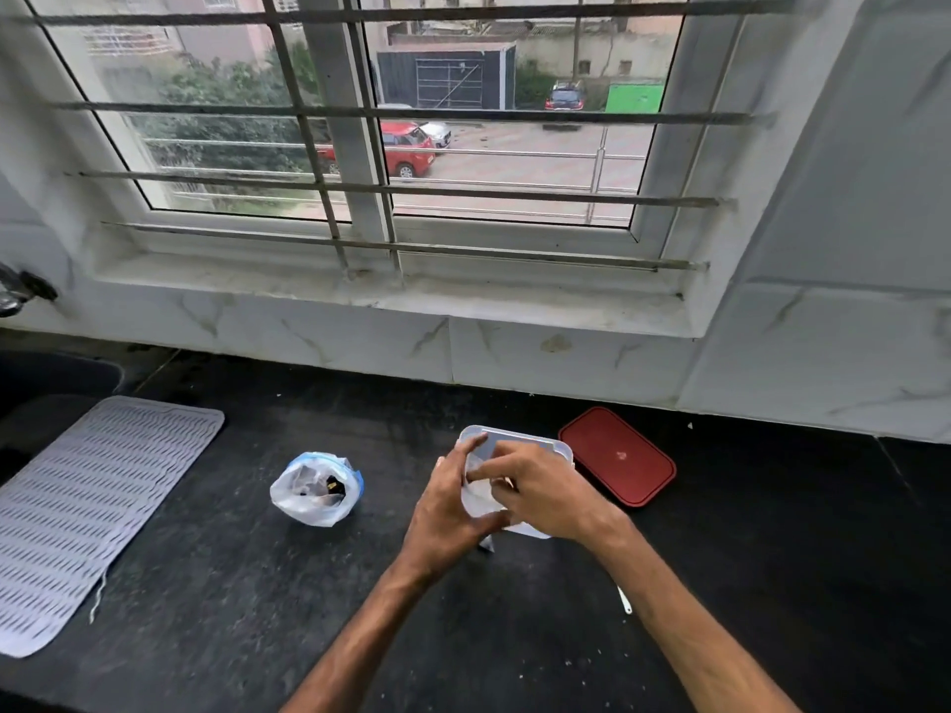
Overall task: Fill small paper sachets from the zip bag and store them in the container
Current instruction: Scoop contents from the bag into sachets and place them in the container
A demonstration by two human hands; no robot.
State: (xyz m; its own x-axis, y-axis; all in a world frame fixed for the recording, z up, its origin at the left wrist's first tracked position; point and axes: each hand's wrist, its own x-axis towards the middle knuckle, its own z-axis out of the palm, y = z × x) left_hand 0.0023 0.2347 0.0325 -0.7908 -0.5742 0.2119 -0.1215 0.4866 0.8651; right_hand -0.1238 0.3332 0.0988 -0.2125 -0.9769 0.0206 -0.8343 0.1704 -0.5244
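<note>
My left hand [453, 501] and right hand [535, 494] pinching a thin white paper sachet [480, 499] over the clear, round-cornered plastic container [514, 435], crumpled translucent zip bag [316, 488] left on the speckled black table [257, 584], flat red lid [617, 455] right, ribbed grey mat [92, 506] far left.

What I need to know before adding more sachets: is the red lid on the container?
No, the red lid lies flat on the counter beside the container, not on top of it.

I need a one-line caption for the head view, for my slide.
Left hand and right hand hold a sachet by the open container, between the zip bag and the red lid.
</note>
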